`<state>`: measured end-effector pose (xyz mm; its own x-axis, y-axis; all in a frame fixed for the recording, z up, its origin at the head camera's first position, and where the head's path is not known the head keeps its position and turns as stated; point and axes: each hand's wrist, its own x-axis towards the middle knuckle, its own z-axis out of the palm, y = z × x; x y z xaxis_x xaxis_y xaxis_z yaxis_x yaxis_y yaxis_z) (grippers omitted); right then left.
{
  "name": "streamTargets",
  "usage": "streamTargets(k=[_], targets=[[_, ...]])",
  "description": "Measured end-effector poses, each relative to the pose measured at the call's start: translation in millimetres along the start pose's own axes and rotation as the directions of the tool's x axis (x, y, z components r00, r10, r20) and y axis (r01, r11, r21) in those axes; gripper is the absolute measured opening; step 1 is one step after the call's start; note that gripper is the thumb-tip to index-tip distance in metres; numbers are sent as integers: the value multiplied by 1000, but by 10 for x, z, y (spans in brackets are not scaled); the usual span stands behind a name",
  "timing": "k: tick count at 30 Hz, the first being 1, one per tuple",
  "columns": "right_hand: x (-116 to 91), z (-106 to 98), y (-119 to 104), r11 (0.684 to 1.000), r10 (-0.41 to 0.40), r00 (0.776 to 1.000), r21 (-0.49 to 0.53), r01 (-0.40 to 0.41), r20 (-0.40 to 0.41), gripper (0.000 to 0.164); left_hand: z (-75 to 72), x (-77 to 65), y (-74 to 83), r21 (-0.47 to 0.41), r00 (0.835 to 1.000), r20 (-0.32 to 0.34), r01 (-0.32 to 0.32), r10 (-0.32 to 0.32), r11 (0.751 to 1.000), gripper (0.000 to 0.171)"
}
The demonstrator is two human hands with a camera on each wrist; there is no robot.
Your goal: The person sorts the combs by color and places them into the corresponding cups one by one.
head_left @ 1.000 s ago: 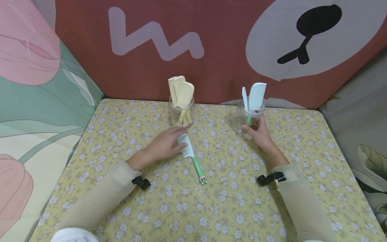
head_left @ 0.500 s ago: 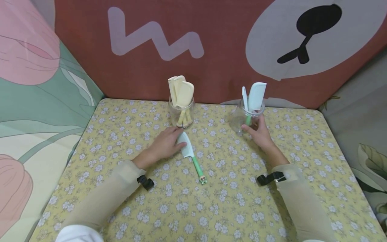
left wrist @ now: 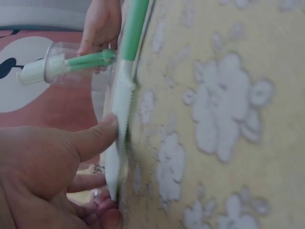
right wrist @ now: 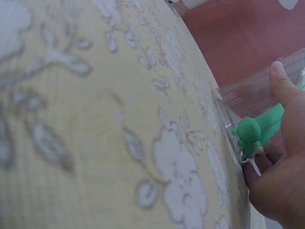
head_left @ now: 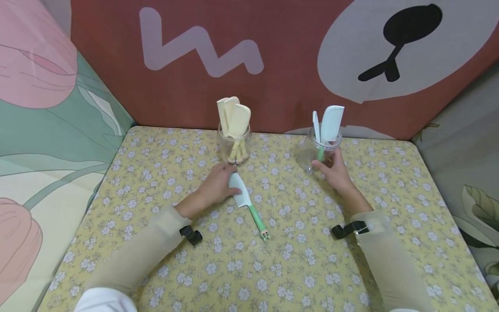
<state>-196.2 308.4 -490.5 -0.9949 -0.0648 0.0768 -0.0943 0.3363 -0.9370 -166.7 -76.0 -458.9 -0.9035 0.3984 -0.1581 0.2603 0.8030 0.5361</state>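
My left hand (head_left: 218, 184) pinches the white blade of a green-handled comb (head_left: 255, 216), its thumb on the top face and its fingers around the far end. The comb lies at the table's middle, its teeth showing in the left wrist view, its handle end shaped like a small character. Over at the right, my right hand (head_left: 337, 173) holds a clear jar (head_left: 306, 156) by its lower side. Inside that jar stand white combs (head_left: 331, 123) with green handles; the right wrist view shows a round green handle end (right wrist: 249, 131) through the wall.
A second clear jar (head_left: 223, 147), with several cream combs (head_left: 238, 121) upright in it, stands just beyond my left hand. Flowered yellow cloth covers the table (head_left: 273, 268). A red printed backdrop (head_left: 284, 65) hangs at its back edge.
My left hand has shifted a little to the right, and its grip on the comb looks closer. The comb has slid slightly toward me and right. My right hand stays on its jar.
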Motion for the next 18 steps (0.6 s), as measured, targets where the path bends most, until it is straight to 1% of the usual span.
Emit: streamTargets(k=[2, 4, 7, 11, 13, 18], targets=[[-3, 2, -1, 1000, -3, 1000, -3, 3, 0, 91, -6, -3, -10, -69, 999, 14, 34, -33, 997, 74], [-5, 2, -2, 1000, -3, 1000, -8, 3, -2, 90, -24, -5, -32, -141, 998, 28, 55, -51, 988, 73], [-2, 1, 6, 1000, -3, 1000, -14, 3, -5, 88, -60, -20, -68, -232, 996, 52, 77, -67, 970, 63], [7, 4, 30, 1000, -8, 1000, -24, 8, -4, 87, -119, -70, -105, -325, 993, 74, 112, -93, 939, 45], [8, 5, 39, 1000, -6, 1000, -30, 6, -3, 87, -149, -99, -113, -361, 993, 74, 112, -91, 926, 38], [-2, 3, 41, 1000, -12, 1000, -28, 12, -5, 87, -191, -127, -111, -448, 998, 54, 63, -43, 892, 28]])
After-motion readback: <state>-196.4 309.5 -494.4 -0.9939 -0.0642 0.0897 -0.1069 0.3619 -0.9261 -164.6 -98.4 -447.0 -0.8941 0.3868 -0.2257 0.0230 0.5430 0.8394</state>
